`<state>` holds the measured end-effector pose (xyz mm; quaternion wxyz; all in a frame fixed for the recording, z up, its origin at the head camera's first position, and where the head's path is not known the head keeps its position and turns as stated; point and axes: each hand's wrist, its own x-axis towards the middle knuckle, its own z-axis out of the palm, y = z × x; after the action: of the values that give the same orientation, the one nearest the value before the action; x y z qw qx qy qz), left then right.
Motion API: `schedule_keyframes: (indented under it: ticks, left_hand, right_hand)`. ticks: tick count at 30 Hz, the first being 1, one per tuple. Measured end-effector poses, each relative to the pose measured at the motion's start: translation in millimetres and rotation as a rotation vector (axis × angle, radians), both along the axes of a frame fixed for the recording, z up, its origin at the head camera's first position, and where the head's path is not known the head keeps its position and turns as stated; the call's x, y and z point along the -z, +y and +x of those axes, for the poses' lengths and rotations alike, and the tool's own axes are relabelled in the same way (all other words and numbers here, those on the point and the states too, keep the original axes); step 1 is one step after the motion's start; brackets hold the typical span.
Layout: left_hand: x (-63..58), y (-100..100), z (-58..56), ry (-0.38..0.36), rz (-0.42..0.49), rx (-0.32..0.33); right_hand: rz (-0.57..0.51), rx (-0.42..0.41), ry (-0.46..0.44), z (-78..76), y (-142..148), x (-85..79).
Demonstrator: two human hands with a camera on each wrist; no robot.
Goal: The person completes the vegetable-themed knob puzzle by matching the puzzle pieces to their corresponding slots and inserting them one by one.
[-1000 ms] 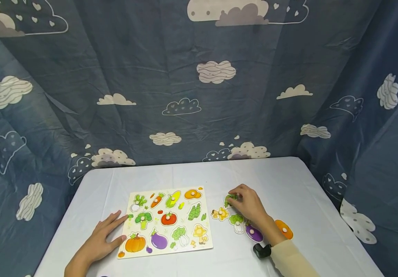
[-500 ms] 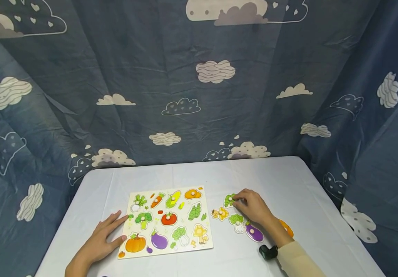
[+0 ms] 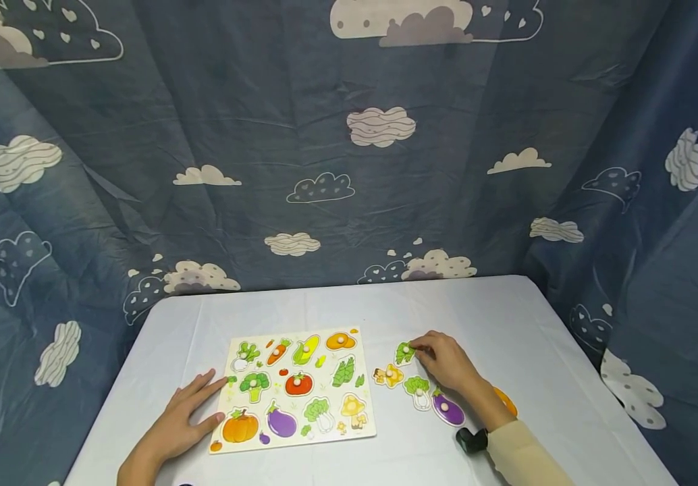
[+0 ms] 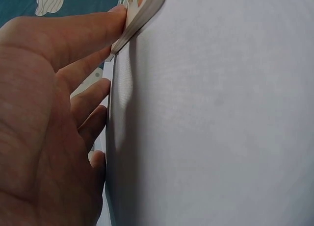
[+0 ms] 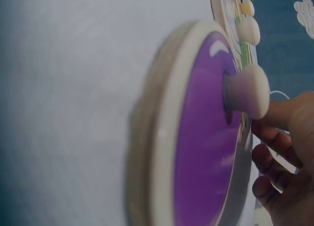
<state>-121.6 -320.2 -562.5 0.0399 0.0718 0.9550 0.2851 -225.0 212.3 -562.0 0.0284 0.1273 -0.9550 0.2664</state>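
Note:
A wooden vegetable peg puzzle board [image 3: 291, 420] lies flat on the white table. My left hand [image 3: 173, 422] rests at its left edge with fingers spread and nearly straight; in the left wrist view, the fingertips of that left hand [image 4: 54, 88] touch the board's edge [image 4: 142, 20]. To the right of the board, my right hand [image 3: 449, 361] pinches the right edge of a green leafy vegetable puzzle piece [image 3: 402, 354], whose knob shows beside the fingertips. In the right wrist view, an eggplant piece [image 5: 206, 138] partly hides the right hand's [image 5: 289, 152] thumb and fingertips.
Loose near the right hand lie a mushroom piece [image 3: 390, 375], a leafy cabbage piece [image 3: 418, 391] and an orange piece [image 3: 505, 401], partly behind the forearm. A black device [image 3: 472, 441] sits at the right wrist. A blue cloud-print curtain [image 3: 300, 155] surrounds the table.
My right hand has shifted slightly right and toward me, uncovering more of the green leafy piece and the eggplant piece. The left hand and the board stay in place.

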Motion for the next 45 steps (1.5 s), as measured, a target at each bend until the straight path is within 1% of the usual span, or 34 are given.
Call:
schedule_keyframes:
  ticks: [3,7,12,16,23,30,34,38,42,45]
  left_hand:
    - [1.1,0.2,-0.8,-0.003,-0.002,-0.003]
    - [3.1,-0.1,-1.6,0.004,-0.004,-0.001]
    - [3.9,-0.3,-1.1,0.009,0.0,-0.001]
    - [4.9,0.2,-0.9,-0.004,0.004,-0.008]
    - [5.8,0.6,-0.7,0.003,0.002,-0.007]
    - [5.0,0.2,-0.8,0.002,0.007,-0.01]
    - [5.7,0.6,-1.5,0.019,0.002,-0.006]
    - [6.7,-0.1,-1.3,0.014,-0.002,-0.005]
    - [4.2,-0.4,-0.9,0.007,-0.005,-0.003]
    - [2.7,-0.3,-0.6,0.0,-0.013,-0.004]
  right_hand:
    - [0.004,-0.003,-0.002,-1.4,-0.7,-0.4]
    - [-0.005,-0.016,0.02,-2.8,-1.5,-0.6]
    - [-0.016,-0.081,0.012,-2.3,-3.8,-2.6]
    - [0.009,-0.121,-0.003,-0.9,-6.1,-3.6]
    - [0.072,-0.095,0.037,-1.2,-9.4,-3.2]
    - [0.112,-0.108,0.07,-2.1,-12.1,-1.6]
    - [0.123,-0.09,0.071,-1.3,-11.2,-2.6]
    - [0.13,-0.071,0.058,-0.2,-8.5,-2.7]
    - [0.117,-0.059,0.057,0.8,-4.9,-2.5]
    - [0.105,-0.059,0.074,1.8,-2.4,-2.5]
